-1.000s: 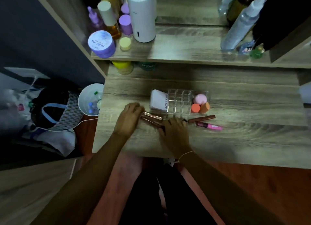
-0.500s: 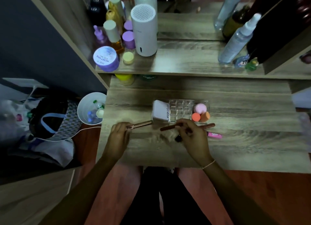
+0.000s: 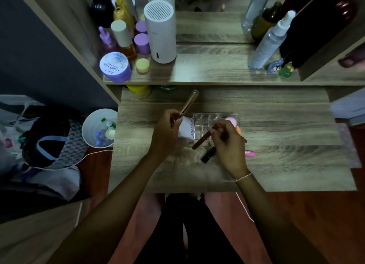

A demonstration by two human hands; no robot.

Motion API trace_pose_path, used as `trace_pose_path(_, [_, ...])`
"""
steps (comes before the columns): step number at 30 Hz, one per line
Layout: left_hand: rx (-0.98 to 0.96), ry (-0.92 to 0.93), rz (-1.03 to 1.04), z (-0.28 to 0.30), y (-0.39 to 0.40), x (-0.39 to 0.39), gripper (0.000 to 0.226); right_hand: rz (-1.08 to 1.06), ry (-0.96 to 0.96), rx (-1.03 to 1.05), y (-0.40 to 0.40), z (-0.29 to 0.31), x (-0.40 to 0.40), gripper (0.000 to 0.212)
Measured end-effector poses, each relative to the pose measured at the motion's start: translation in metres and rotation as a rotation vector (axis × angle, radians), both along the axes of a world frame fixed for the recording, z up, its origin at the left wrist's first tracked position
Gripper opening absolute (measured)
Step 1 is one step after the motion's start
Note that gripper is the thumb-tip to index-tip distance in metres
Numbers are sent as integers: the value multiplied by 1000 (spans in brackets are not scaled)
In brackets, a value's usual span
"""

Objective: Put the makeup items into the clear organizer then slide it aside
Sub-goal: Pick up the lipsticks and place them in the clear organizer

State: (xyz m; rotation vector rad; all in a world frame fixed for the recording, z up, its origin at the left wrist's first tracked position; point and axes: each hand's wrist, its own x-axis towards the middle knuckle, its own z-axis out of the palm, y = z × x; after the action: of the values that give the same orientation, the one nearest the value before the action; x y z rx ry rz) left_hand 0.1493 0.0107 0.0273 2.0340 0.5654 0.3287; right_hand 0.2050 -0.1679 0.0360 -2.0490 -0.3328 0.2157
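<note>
The clear organizer (image 3: 205, 125) sits at the middle of the desk (image 3: 286, 161), its grid of small cells mostly bare, with a white tube (image 3: 186, 128) lying in its 9 o'clock end and a pink sponge (image 3: 232, 120) at its 3 o'clock end, an orange one just below that, mostly hidden by your knuckles. You are in the loading step, with a stick in each hand. Your left hand (image 3: 166, 132), at 9 o'clock of the organizer, is closed around the lower end of a gold tube (image 3: 188, 103) that slants up toward 1 o'clock, clear of the desk. Your right hand (image 3: 229, 143), over the organizer's 4 o'clock corner, pinches a brown tube (image 3: 201, 141) that angles down toward 7 o'clock. A black tube (image 3: 208, 155) lies on the desk just below the brown one, and a pink tube (image 3: 249, 153) peeks out at 3 o'clock of your right hand. Next, I judge, you need to stand each held stick upright and drop it into a free cell, one per slot, then collect the black and pink ones. Sliding the organizer aside comes only once all four are in.
</note>
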Motion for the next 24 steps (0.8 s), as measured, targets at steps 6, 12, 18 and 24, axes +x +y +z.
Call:
trace_pose_path(6, [164,-59,-45,9,15,23,18,-26,-21,-27,5,6,18,28])
trace_pose_path(12, [230,-22,-82,9,23,22,23,-21,39,-23,10,13,29,30])
trace_pose_path(18, [229,-77,-71,14,18,16,26,-35,97,-120,13,9,38,21])
trace_pose_path(24, [278,-80,-93,20,17,20,25,18,37,-294,18,5,48,14])
